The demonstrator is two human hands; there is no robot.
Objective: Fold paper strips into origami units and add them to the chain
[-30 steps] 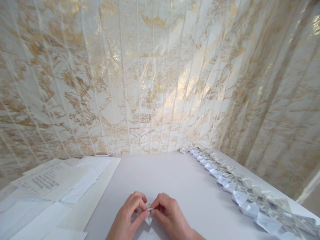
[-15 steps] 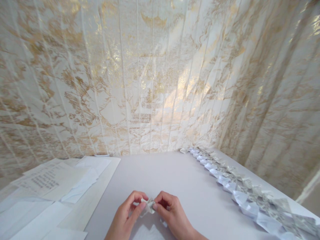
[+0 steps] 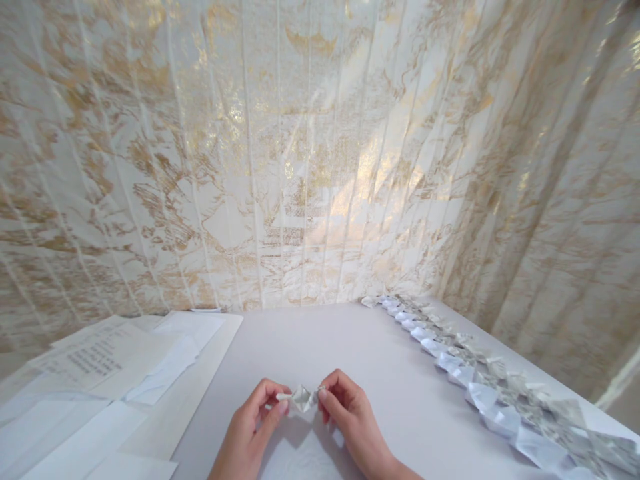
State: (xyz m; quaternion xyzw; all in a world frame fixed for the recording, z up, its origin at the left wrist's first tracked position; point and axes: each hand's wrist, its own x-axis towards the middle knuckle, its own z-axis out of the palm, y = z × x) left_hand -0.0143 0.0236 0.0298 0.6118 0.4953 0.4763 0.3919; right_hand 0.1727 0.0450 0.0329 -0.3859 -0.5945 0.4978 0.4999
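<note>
A small folded paper boat (image 3: 303,399) of printed greyish paper is held just above the white table, between my hands. Its middle gapes in a diamond-shaped fold. My left hand (image 3: 257,420) pinches one pointed end between thumb and fingertips. On the opposite end, the thumb and index finger of my right hand (image 3: 353,417) are closed. Both hands cast shadows on the tabletop beneath them.
Rows of folded paper boats, white (image 3: 483,397) and printed (image 3: 525,400), run along the table's (image 3: 310,340) right edge. Loose paper sheets (image 3: 95,360) lie overlapping on the left. Behind the table hangs a gold-patterned curtain (image 3: 225,167).
My hands have moved apart, the right one a little up and rightward. The paper between them has been drawn out, and its middle has opened into a boat shape.
</note>
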